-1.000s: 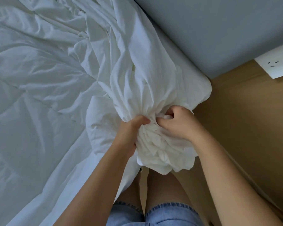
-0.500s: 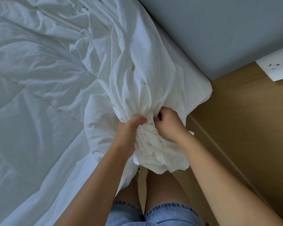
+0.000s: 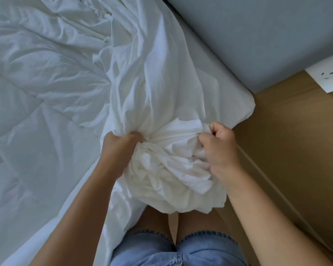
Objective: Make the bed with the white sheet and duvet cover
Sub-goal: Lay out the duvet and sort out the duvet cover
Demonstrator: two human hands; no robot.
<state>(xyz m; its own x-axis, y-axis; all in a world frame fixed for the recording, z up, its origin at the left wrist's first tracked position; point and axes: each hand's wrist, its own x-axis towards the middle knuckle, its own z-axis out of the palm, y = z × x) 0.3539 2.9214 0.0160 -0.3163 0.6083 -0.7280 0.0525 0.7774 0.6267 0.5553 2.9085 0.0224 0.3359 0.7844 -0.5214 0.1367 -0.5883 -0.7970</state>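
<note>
A white duvet cover (image 3: 158, 89) lies crumpled over the bed's near corner, its end gathered into a bunch (image 3: 173, 169) hanging above my knees. My left hand (image 3: 119, 150) grips the left side of the gathered cloth in a fist. My right hand (image 3: 219, 148) grips the right side, fingers curled into the folds. A quilted white duvet (image 3: 38, 93) spreads across the bed to the left. The fitted white sheet shows at the mattress corner (image 3: 240, 104).
A grey-blue headboard or wall panel (image 3: 258, 35) runs along the right of the bed. A tan wooden floor (image 3: 296, 141) lies to the right, with a white socket plate (image 3: 327, 77) at the far right edge. My legs in denim shorts (image 3: 173, 250) stand against the bed's edge.
My hands have pulled apart, the right one going right, spreading the gathered cloth between them. The bunch now hangs wider and lower.
</note>
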